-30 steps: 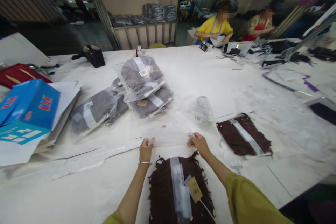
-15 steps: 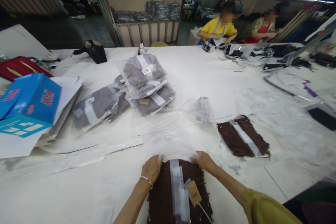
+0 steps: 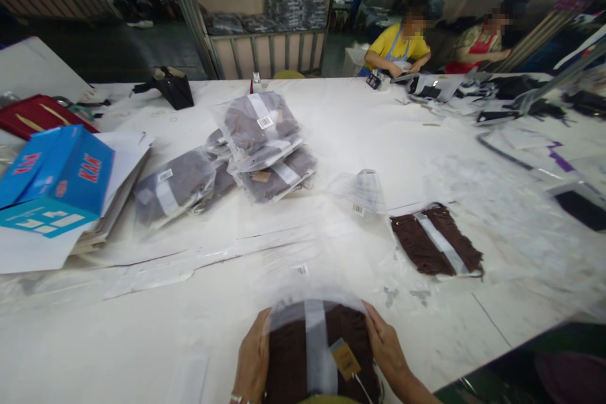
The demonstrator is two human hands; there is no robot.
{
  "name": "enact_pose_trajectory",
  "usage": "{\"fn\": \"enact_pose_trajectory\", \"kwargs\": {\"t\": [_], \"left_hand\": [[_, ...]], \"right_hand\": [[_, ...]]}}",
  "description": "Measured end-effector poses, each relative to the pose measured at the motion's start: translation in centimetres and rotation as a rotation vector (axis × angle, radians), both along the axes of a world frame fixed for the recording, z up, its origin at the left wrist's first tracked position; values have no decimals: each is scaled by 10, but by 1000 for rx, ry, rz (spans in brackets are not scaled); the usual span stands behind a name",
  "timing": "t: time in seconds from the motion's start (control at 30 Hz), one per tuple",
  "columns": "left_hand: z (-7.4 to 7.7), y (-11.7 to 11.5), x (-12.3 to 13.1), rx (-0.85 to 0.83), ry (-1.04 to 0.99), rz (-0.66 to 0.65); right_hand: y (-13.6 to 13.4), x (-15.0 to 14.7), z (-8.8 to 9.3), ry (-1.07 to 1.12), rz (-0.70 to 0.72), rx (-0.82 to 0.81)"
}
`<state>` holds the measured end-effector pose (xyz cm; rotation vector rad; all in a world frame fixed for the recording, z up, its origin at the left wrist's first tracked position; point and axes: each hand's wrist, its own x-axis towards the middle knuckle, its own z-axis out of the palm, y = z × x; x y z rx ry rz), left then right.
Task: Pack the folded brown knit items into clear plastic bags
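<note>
Left hand (image 3: 253, 356) and right hand (image 3: 386, 350) clasp bag edges (image 3: 315, 297) (brown fringe (image 3: 293, 347) inside).

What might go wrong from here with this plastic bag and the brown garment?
The clear plastic bag lies over the dark brown fringed garment, between the left hand and the right hand. The loose fringe might snag on the thin plastic and tear it. The brown kraft-paper tag, on its thin string, could catch on the plastic and crease.
</note>
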<state>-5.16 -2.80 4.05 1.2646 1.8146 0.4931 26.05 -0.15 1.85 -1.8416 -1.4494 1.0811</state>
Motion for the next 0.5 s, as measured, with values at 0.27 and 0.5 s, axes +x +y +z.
{"fn": "enact_pose_trajectory", "kwargs": {"t": [0.27,0.5], "left_hand": [[2,17,6,16,143,-71],[-7,3,3,171,69,-122]], "right_hand": [[38,-13,26,-104,-16,105],[25,-4,28,-84,67,176]]}}
